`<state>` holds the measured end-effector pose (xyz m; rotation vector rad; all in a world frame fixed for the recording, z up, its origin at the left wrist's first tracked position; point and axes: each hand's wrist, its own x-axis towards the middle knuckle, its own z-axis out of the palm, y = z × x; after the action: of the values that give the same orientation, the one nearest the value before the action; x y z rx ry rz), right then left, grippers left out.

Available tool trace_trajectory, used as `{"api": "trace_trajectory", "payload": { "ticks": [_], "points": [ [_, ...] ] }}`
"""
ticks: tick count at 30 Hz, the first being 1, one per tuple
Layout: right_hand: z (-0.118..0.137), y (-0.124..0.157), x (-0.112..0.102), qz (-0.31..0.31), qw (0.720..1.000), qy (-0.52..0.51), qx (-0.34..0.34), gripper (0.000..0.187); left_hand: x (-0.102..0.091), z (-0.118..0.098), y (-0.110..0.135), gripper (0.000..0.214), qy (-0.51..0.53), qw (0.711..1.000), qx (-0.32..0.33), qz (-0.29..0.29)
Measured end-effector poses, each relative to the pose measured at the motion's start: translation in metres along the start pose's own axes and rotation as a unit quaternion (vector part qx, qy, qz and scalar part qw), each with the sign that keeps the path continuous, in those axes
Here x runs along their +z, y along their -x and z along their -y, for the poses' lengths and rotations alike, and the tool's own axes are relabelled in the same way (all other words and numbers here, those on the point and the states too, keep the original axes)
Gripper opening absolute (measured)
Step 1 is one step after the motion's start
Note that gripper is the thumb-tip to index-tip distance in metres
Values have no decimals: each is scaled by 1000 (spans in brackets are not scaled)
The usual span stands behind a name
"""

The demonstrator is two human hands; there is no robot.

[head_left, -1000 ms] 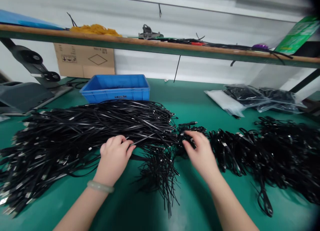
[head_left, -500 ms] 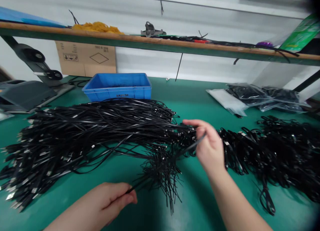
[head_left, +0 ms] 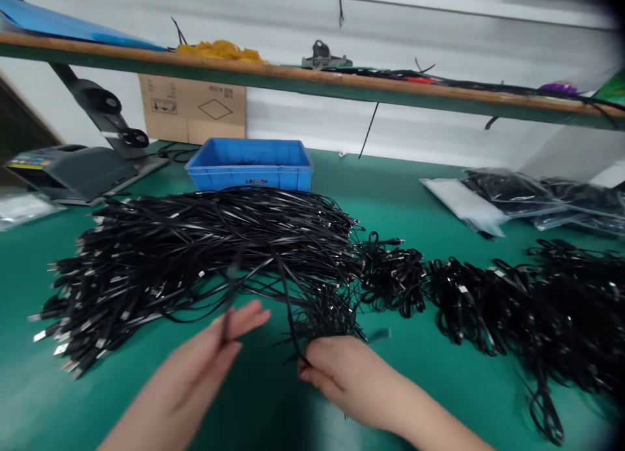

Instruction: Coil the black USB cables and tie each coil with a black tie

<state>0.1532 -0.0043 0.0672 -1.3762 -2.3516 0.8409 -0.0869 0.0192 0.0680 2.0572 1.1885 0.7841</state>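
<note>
Starting from the far left, a clear plastic bag point(head_left: 24, 208) lies on the green bench mat point(head_left: 405, 184), and a grey machine point(head_left: 83, 171) with a black roller arm point(head_left: 100, 112) stands behind it. A long wooden shelf point(head_left: 293, 77) crosses the upper part of the frame above a cardboard box point(head_left: 191, 109), and on it sit a blue sheet point(head_left: 68, 31), a heap of yellow material point(head_left: 221, 50) and a metal clamp point(head_left: 322, 55). A blue plastic crate point(head_left: 249, 163) stands on the mat just behind a big loose bundle of black cables point(head_left: 205, 243) with metal plugs, which fills the left and middle of the frame. At lower centre, the left hand point(head_left: 195, 366) has its fingers extended and pressed together, pinching one black cable point(head_left: 227, 321) against the thumb. Just beside it, the right hand point(head_left: 342, 373) curls inward, pinching a second black cable point(head_left: 290, 314) that arcs up into the bundle. Right of the hands, coiled black cables point(head_left: 488, 301) run in a band along the mat, and bagged cables point(head_left: 508, 192) lie beyond them, beside a white bag point(head_left: 461, 200) at the upper right
</note>
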Motion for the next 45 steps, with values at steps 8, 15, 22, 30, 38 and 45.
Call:
{"api": "trace_trajectory", "payload": {
  "ticks": [8, 15, 22, 30, 38, 45],
  "points": [
    [20, 4, -20, 21, 992, -103, 66, 15, 27, -17, -12, 39, -175, 977, 80, 88],
    [14, 5, -18, -90, 981, -159, 71, 23, 18, -26, -15, 18, 10, 959, -44, 281],
    [-8, 8, -2, 139, 848, -505, 77, 17, 2, -25, -18, 20, 326, 824, -219, 408],
    [-16, 3, 8, -22, 667, -738, 96, 30, 48, -2, -15, 29, 501, 785, -329, 153],
    [-16, -13, 20, -180, 707, -674, 117, 20, 106, -25, 1, 41, 606, 679, -336, 243],
    [-43, 24, 4, -283, 931, -126, 193, 15, 94, -17, -6, 31, 532, 765, -328, 155]
  ]
}}
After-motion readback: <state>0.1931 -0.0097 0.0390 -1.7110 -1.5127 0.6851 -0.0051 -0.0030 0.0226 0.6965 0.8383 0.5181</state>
